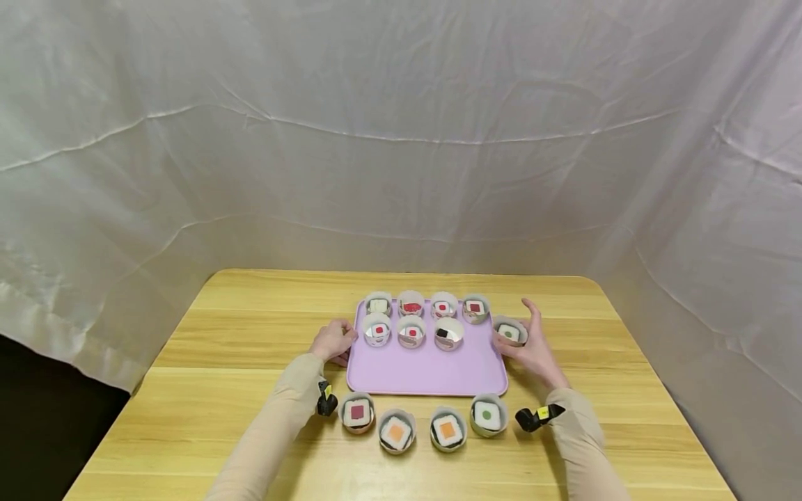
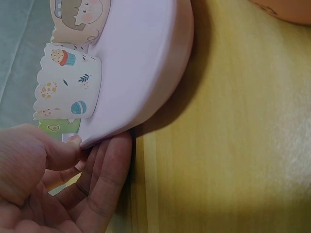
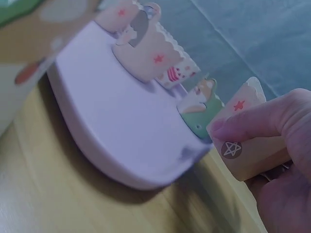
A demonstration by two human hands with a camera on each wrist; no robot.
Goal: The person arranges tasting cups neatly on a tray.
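My left hand (image 1: 333,340) grips the left edge of a pale purple tray (image 1: 427,373). In the left wrist view the thumb lies on the tray's rim (image 2: 150,92) and the fingers are underneath it. My right hand (image 1: 532,350) holds a printed paper cup (image 3: 250,153) at the tray's right edge, thumb on one side and fingers on the other. Inside that cup sits a white, sushi-like square with a green centre (image 1: 509,333). Several similar filled cups stand in two rows on the tray, among them one with a black piece (image 1: 448,335).
On the wooden table (image 1: 207,390) in front of the tray, several more filled cups stand in a curved row, including one with a dark red centre (image 1: 357,412) and one with a green centre (image 1: 488,416). Pale curtains (image 1: 401,181) hang behind and beside the table.
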